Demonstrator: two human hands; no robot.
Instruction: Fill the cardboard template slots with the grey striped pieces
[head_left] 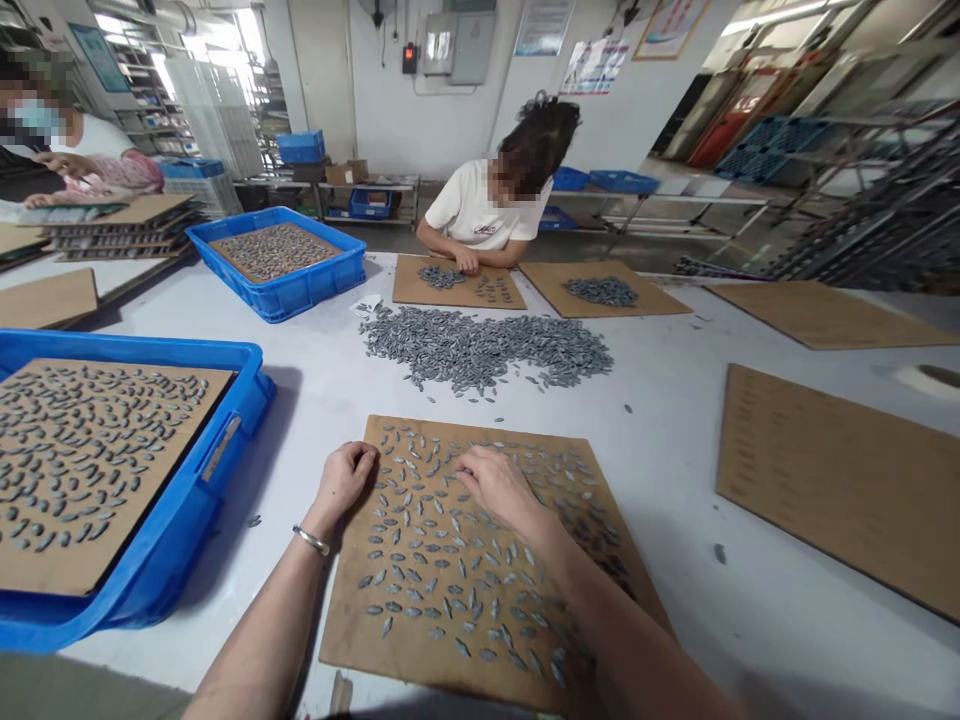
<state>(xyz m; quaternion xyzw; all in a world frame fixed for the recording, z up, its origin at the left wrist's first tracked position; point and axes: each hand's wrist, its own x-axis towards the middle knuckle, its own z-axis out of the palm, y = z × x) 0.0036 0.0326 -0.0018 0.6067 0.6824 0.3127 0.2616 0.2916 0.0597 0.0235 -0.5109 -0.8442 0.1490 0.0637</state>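
A brown cardboard sheet [420, 650] lies in front of me, covered with several small grey leaf-shaped metal pieces [420, 545] laid out in loose rows. My left hand [343, 482] rests curled at the sheet's upper left edge, fingers closed; what is in it is hidden. My right hand [496, 486] lies over the pieces near the top middle of the sheet, fingers bent down onto them. A large loose pile of the same grey pieces [484, 348] sits on the white table just beyond the sheet.
A blue crate [176, 530] at my left holds a cardboard sheet full of pieces; another blue crate [281, 290] stands farther back. Bare cardboard sheets [840, 480] lie at right. A person in a white shirt [487, 215] sorts pieces opposite; another person [67, 150] sits far left.
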